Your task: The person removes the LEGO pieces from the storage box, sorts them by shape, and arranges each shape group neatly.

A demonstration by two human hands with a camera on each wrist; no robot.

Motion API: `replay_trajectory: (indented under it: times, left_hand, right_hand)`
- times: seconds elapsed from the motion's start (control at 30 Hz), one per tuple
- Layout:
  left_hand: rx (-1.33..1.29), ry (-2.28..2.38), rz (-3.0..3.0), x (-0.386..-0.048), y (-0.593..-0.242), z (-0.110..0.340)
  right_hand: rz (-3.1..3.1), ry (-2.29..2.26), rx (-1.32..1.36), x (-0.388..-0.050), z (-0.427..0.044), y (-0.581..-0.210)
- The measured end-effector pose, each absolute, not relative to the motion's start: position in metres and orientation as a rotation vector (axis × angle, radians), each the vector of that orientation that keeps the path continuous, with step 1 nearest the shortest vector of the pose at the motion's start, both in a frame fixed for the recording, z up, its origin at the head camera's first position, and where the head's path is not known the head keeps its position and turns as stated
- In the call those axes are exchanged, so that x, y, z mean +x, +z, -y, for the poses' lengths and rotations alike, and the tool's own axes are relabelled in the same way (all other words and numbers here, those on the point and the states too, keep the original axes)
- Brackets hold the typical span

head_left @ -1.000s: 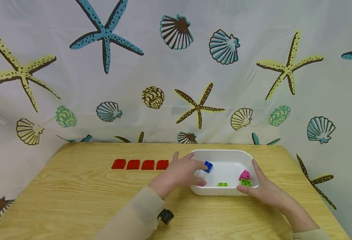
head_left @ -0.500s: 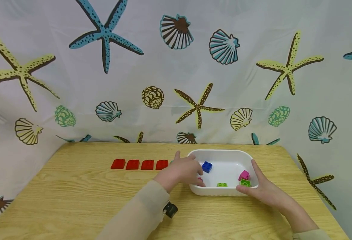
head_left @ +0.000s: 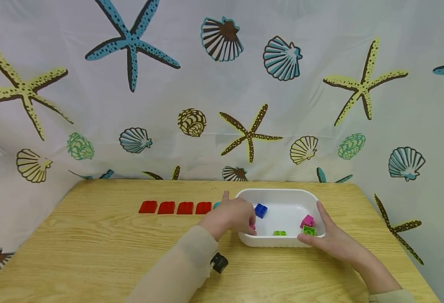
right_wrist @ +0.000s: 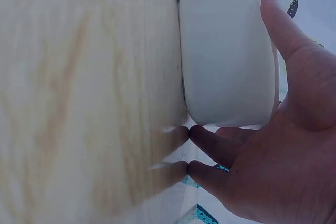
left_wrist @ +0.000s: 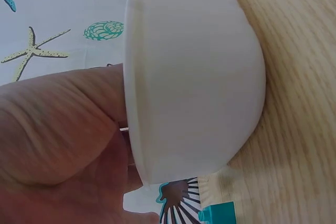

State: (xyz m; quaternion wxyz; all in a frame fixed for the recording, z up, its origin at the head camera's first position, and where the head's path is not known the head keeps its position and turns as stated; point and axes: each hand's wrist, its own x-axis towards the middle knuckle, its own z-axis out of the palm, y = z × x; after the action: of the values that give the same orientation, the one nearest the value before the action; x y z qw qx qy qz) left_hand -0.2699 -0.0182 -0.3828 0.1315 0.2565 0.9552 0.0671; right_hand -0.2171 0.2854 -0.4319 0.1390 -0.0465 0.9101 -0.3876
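Note:
My left hand [head_left: 234,215] reaches over the left end of a white plastic tray [head_left: 282,240]. Its fingers curl down and pinch a pink toy brick [head_left: 252,227] in the near left corner, mostly covered by the hand. From the left wrist view, the tray's wall [left_wrist: 194,77] hides the fingertips. My right hand [head_left: 333,240] holds the tray's right end, thumb on the front rim and fingers along the side; in the right wrist view some fingertips [right_wrist: 197,132] touch the table. Inside the tray are a blue brick [head_left: 261,211], another pink brick [head_left: 307,221] and two lime green bricks [head_left: 309,230].
Several red bricks [head_left: 185,208] stand in a row left of the tray on the wooden table [head_left: 93,244]. A teal brick [left_wrist: 218,213] continues that row, partly behind my left hand. A patterned cloth [head_left: 161,92] hangs behind and at the sides.
My left hand has drawn back left from near the blue brick, and its fingers have closed down on the pink brick in the corner. My right hand stays on the tray.

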Motion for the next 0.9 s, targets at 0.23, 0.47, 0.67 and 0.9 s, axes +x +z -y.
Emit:
replay_trajectory:
  times: [0.23, 0.47, 0.67, 0.9]
  left_hand:
    - [0.757, 0.267, -2.772, -0.272, -0.388, 0.019]
    - [0.815, 0.362, -2.801, -0.274, -0.396, 0.021]
    - [0.817, 0.433, -2.845, -0.275, -0.399, 0.023]
    - [0.830, 0.562, -2.875, -0.272, -0.397, 0.028]
  right_hand:
    - [-2.622, -1.120, -0.119, -0.217, -0.285, -0.432]
    - [-2.631, -1.110, -0.121, -0.216, -0.285, -0.431]
    - [-2.630, -1.126, -0.130, -0.216, -0.284, -0.430]
    - [-2.631, -1.113, -0.121, -0.216, -0.283, -0.431]
